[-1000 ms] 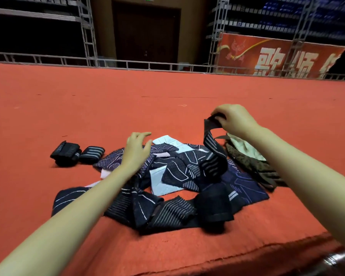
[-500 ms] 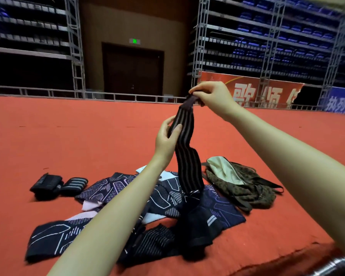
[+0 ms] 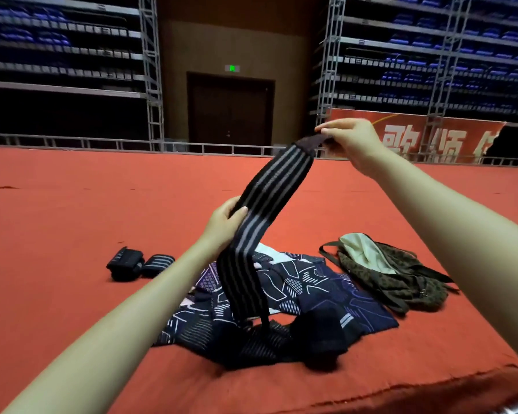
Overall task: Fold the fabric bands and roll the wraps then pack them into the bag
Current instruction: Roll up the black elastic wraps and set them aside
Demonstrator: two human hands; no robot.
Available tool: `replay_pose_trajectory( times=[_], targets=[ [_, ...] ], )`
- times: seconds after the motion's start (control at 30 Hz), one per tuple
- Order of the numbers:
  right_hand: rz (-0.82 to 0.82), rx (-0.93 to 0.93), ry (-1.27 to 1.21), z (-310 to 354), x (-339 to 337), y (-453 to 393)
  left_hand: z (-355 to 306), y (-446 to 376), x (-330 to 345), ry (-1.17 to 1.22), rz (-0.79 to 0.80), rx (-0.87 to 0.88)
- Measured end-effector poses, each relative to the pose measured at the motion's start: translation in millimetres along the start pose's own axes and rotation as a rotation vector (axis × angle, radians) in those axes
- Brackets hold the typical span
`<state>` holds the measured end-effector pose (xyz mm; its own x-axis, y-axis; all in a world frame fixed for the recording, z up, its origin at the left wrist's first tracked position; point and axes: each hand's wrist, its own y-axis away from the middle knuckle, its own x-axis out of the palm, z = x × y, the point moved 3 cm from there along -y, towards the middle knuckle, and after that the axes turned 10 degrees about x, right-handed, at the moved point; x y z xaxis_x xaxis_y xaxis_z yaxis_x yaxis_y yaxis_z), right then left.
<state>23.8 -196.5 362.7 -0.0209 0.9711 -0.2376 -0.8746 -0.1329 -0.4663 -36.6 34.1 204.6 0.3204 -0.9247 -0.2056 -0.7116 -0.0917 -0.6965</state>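
Note:
A long black wrap with grey stripes [image 3: 269, 192] stretches up from the pile. My right hand [image 3: 352, 143] pinches its top end high up, in front of the rail. My left hand [image 3: 225, 221] grips the wrap lower down, fingers curled round its edge. Its lower end hangs into the heap of dark patterned fabric bands [image 3: 284, 297] on the red carpet. Two rolled wraps [image 3: 139, 264] lie to the left of the heap. The brown patterned bag [image 3: 392, 282] lies open on the right, its pale lining showing.
The red carpeted platform [image 3: 72, 234] ends at a frayed front edge [image 3: 401, 392] close to me. A metal rail [image 3: 102, 143] runs along its far side, with scaffolding, a dark door and a red banner [image 3: 431, 138] behind.
My right hand has lifted the striped wrap from the heap and drawn it up to the right. My left hand has left the pile and taken hold of the wrap partway down.

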Motion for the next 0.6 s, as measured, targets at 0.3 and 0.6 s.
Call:
replay_pose_trajectory(
  times=[0.3, 0.6],
  targets=[
    [0.110, 0.498, 0.015, -157, -6, 98, -19, 43, -42, -0.518, 0.651, -0.120],
    [0.109, 0.541, 0.309, -277, 26, 202, 45, 137, -17, -0.720, 0.803, -0.117]
  ],
)
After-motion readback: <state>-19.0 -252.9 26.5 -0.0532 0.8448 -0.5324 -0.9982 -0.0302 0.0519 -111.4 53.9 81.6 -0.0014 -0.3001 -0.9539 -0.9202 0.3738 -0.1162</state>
